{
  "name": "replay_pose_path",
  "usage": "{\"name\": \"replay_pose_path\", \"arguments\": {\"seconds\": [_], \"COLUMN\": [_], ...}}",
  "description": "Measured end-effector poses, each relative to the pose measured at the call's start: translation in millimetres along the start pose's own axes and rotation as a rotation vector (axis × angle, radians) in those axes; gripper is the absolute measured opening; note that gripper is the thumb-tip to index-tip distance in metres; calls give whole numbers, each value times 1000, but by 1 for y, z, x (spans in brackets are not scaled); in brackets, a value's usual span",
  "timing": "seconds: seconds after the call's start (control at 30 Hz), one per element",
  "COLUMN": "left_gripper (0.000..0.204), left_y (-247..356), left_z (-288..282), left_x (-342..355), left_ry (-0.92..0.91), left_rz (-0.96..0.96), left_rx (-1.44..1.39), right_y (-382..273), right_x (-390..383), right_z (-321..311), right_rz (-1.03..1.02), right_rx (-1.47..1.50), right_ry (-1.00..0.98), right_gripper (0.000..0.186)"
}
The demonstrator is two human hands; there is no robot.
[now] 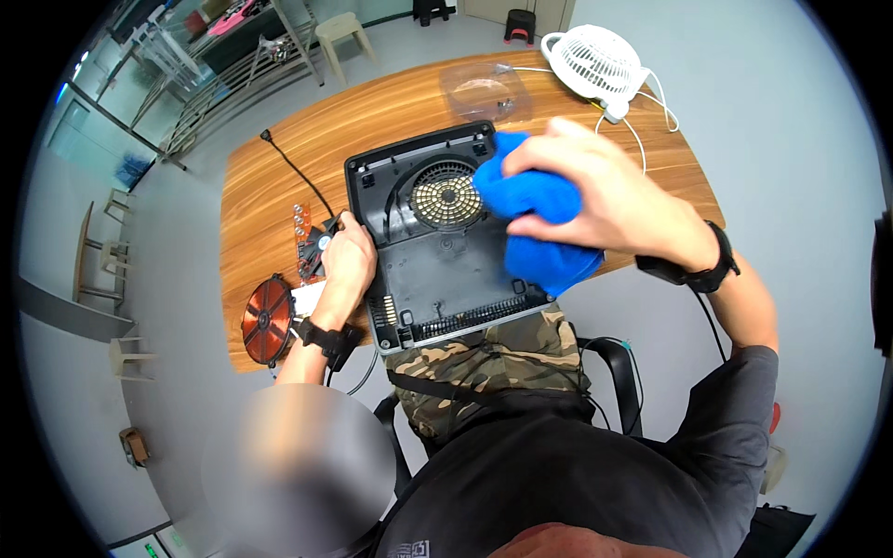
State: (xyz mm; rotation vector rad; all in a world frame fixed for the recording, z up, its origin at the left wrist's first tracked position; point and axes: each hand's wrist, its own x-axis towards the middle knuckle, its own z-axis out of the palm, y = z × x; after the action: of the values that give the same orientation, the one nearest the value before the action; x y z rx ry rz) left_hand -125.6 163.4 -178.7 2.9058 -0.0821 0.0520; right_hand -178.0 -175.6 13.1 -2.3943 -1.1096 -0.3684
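An opened black appliance housing (437, 270) with a round vent grille (446, 195) lies on the wooden table (279, 177), its near edge over my lap. My right hand (605, 200) grips a bunched blue cloth (535, 200) pressed on the housing's right side, beside the grille. My left hand (346, 260) holds the housing's left edge. Each wrist carries a black band.
A copper-coloured coil disc (268, 319) and a small circuit board with a fan (312, 244) lie left of the housing. A black power cord (296, 172) runs back across the table. A clear plastic container (484, 91) and a white fan (595, 60) sit at the far edge.
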Motion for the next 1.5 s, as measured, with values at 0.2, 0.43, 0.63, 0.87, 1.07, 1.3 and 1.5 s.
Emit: {"name": "replay_pose_path", "arguments": {"seconds": [0.2,0.43,0.63,0.87,1.07,1.3,1.5], "left_gripper": [33,30,24,28,28,29,28], "left_y": [-5,-6,2,6,-5,-2,-8], "left_z": [11,14,9,-8,11,6,18], "left_x": [3,3,9,-3,1,0,3], "left_ry": [39,77,-54,-70,38,46,76], "left_rz": [-10,22,-104,-60,-10,-6,-11], "left_rx": [-45,-61,-4,-89,-120,-147,-128], "right_y": [58,145,175,183,207,211,188], "right_x": [-55,-161,-223,-228,-250,-257,-242], "right_z": [-63,-56,-3,16,32,41,16], "right_rz": [303,616,643,709,605,628,714], "right_rx": [-276,-398,-408,-287,-366,-404,-272], "right_ry": [36,13,80,-48,-104,-124,-162], "right_gripper": [42,43,48,46,42,42,62]}}
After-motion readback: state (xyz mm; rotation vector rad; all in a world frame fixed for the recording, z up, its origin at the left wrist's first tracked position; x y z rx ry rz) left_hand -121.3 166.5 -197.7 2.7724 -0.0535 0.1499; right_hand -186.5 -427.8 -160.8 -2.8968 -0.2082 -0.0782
